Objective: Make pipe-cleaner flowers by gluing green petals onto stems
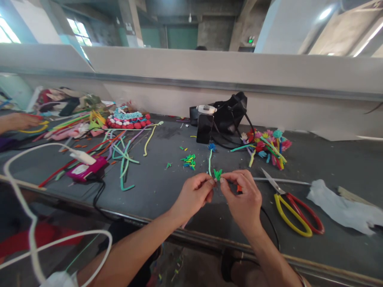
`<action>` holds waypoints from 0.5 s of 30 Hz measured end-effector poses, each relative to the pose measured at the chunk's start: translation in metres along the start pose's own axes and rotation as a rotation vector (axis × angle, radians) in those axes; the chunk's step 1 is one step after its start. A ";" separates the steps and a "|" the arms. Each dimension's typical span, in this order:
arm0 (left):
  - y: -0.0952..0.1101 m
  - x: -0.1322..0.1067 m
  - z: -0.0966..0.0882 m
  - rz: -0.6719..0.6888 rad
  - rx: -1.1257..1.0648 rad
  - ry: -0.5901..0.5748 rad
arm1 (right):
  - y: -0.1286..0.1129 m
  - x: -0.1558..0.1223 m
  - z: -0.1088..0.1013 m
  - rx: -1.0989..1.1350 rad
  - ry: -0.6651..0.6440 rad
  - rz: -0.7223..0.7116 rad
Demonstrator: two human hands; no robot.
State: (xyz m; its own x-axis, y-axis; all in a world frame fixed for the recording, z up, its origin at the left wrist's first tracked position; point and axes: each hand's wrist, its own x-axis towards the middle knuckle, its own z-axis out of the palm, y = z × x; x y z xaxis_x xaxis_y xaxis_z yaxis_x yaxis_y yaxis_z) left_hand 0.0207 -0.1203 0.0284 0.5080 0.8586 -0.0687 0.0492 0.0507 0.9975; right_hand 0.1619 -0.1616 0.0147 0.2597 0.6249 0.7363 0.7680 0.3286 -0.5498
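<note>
My left hand [196,193] and my right hand [243,195] meet above the near part of the dark table. Both are closed in a fingertip pinch on a small green fuzzy flower [218,174], which spreads upward between them. Its lower end is hidden by my fingertips. Just beyond lies a blue flower [212,147] on a pale green pipe-cleaner stem [210,163]. A pile of short green and yellow pieces [189,161] is to the left. An orange-tipped object [239,189], mostly covered, shows behind my right hand.
Scissors [289,211] with red and yellow handles lie open at right, near white crumpled paper [344,205]. A phone [205,128] leans against a black bag [236,115]. Finished flowers [269,145], pipe cleaners [125,159] and a magenta box [86,169] lie around. Another person's hand [20,121] is far left.
</note>
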 end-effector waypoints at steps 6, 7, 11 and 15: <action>-0.001 0.004 -0.003 0.013 -0.030 0.001 | -0.004 0.000 -0.004 0.018 0.027 0.016; -0.001 0.004 -0.004 0.000 -0.059 0.006 | -0.005 0.001 -0.005 0.029 0.033 0.032; 0.002 0.004 -0.006 -0.070 -0.195 0.001 | -0.007 0.002 -0.011 0.053 0.067 0.106; 0.004 0.005 -0.007 -0.081 -0.251 -0.017 | -0.006 0.002 -0.012 0.075 0.068 0.152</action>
State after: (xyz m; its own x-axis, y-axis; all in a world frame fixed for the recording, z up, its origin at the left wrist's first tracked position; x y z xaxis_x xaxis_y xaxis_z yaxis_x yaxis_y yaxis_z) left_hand 0.0169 -0.1122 0.0326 0.5260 0.8378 -0.1467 -0.1235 0.2459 0.9614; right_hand 0.1649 -0.1703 0.0241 0.4101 0.6231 0.6660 0.6720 0.2873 -0.6826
